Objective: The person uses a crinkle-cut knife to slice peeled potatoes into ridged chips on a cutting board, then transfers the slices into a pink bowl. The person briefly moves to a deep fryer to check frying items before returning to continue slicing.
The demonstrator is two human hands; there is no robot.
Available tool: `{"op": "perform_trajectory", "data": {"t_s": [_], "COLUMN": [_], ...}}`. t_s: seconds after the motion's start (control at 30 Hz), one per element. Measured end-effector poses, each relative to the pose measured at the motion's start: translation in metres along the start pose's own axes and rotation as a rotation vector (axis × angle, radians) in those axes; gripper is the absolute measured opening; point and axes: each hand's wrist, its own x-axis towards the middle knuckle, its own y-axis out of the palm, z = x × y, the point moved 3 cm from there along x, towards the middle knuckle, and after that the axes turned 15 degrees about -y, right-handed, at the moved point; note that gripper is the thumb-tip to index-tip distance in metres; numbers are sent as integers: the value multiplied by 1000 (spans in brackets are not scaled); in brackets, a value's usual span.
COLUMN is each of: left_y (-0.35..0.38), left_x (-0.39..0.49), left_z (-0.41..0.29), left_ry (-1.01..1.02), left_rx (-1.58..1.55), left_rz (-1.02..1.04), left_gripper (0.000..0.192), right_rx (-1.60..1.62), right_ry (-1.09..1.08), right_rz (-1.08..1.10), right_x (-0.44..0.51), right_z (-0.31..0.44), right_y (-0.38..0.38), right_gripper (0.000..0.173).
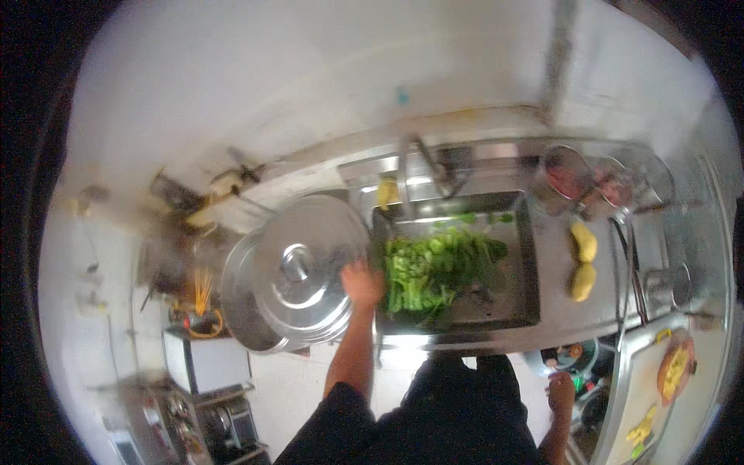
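My left hand point(363, 283) is at the right edge of a round, shiny metal lid point(325, 244). Blur hides whether its fingers grip the edge or only touch it. The lid sits off-centre over a large metal pot point(241, 302), whose left part shows. Just right of this hand, leafy green vegetables point(436, 264) with pale stalks lie in a rectangular steel sink basin point(526, 273). My right hand point(561, 388) is low beside my body, away from the basin. Its fingers look curled, and I cannot tell whether it holds something.
A faucet point(407, 174) rises behind the basin. Two yellowish tuber-like pieces point(583, 261) lie on the steel counter point(552, 314). Metal bowls with reddish contents point(565, 177) stand at back right. A cutting board point(645, 383) bears yellow pieces at lower right. A white box point(215, 363) is at left.
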Motion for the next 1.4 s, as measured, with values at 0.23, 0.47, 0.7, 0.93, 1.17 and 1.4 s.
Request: {"op": "perform_trajectory", "data": {"t_s": [0.23,0.47,0.7,0.93,1.17,1.4], "left_y": [-11,-23,-41,-61,-35,-52], "left_x": [96,123,130,147,170,168], "left_z": [188,244,405,506,478,487], "left_ry": [-676,-644,-811,-884,-812,-551], "left_rx": [-21,54,234,76,-133,-95], "left_rz": [141,254,146,-16,21,110], "left_gripper": [55,36,23,27,27,21], "right_rx": [-914,-466,-462,-521,-599,-658], "right_ry": [-731,-156,-209,-222,-300,-436], "right_rz": [596,535,647,719,797,951], "right_x": [21,115,141,135,115,41], "right_z": [-74,61,135,150,164,253], "right_y": [54,200,279,322,392,524], "right_gripper": [15,19,23,27,31,35]}}
